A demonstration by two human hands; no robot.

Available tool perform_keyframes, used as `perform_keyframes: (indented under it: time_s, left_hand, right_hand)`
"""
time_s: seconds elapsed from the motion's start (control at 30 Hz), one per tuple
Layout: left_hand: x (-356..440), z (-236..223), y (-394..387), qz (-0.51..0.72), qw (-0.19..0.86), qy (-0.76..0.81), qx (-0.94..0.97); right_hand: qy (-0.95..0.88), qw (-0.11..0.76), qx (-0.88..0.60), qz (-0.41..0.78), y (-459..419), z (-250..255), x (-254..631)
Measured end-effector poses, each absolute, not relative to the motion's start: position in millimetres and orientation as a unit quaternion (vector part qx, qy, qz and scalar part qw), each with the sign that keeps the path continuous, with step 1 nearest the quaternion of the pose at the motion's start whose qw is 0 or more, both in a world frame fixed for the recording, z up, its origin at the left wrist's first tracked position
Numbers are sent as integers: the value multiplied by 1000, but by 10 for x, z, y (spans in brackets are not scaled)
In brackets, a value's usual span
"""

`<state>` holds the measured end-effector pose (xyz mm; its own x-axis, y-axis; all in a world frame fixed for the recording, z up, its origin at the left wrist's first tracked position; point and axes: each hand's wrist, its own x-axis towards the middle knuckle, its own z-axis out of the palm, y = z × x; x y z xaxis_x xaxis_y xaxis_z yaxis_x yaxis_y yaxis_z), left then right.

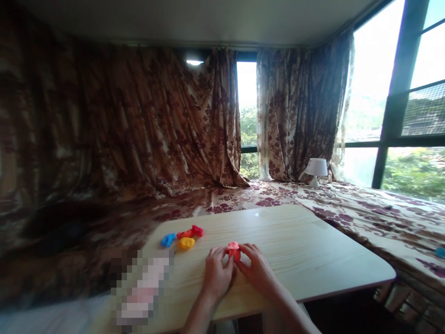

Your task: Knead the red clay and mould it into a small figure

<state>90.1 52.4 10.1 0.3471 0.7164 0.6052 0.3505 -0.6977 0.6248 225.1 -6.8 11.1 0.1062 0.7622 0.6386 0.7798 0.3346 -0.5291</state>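
"Coral-pink, rounded, dough-like lump [233, 250] — where does it lie from the grip?"

"Right inside it. The bare left hand [216, 270] pinches its left side, the bare right hand [256, 266] its right, thumbs and fingers closed in on it."

"Which hand is nearer, then?"

"Neither — both touch it. It sits beyond the wrists, at the fingertips, somewhere between the near and far edges of the pale, wood-grained bench [313, 250]. Both forearms reach in over the near edge."

"And its long axis?"

"Only a guess, since fingers cover its flanks. A paler cap shows on top with a redder part below, so it looks taller than wide, its length crossing the line that joins the hands. Whether it rests on the bench or is held just above, I can't tell."

"Anything else about?"

"Off to the left, toward the bench's far left corner: a crumpled bright-blue lump [168, 240], an oval yellow lump [186, 243], an orange-red lump [185, 234] and a crimson lump [197, 230]. The yellow one is closest to the left hand, though clearly apart from it."
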Motion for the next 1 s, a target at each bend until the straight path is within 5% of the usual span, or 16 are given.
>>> perform_keyframes:
  time_s: [1.0]
  left_hand:
    - [916, 87, 540, 459, 204, 309, 807]
  right_hand:
    - [-662, 487, -570, -23, -20, 35, 2310]
